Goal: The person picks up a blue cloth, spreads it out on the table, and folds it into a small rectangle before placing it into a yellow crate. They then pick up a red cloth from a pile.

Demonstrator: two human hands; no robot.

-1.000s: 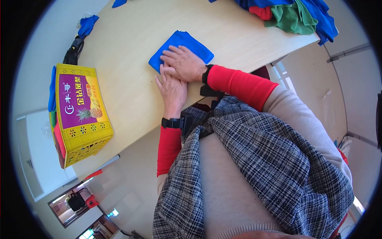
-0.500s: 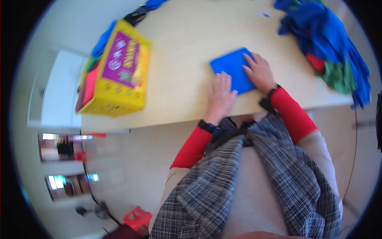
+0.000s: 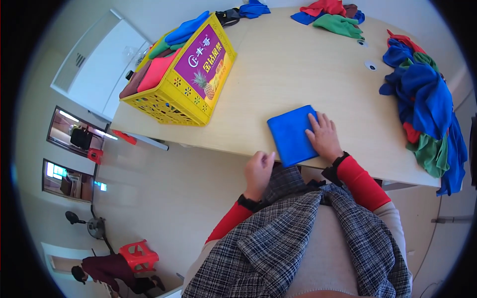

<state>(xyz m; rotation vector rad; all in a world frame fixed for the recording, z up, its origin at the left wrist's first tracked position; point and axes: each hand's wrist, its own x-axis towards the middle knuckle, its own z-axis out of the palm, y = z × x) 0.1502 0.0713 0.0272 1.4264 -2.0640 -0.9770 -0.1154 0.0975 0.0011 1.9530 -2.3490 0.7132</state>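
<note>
Blue folded cloth (image 3: 292, 135) pressed flat under the right hand (image 3: 325, 136), fingers (image 3: 315, 124) spread and laid open on its right half, gripping nothing; lying near the front edge of the pale wooden worktop (image 3: 298, 64), with its lower corner reaching that edge. Left hand (image 3: 258, 171) at about 8 o'clock from the cloth, just off the worktop edge, fingers loosely curled, holding nothing, apart from the cloth. Red sleeves and dark wristbands on both wrists; grey checked garment below. Further out, at 10 o'clock from the cloth and well apart, a yellow plastic crate (image 3: 181, 79) with a purple printed panel, filled with folded cloths in blue, green, red and brown. At 3 o'clock, along the right side of the worktop, a heap of loose cloths (image 3: 422, 104) in blue, green and red. At 12 o'clock, at the far edge, a smaller pile of cloths (image 3: 333, 15) in red, green and blue.
</note>
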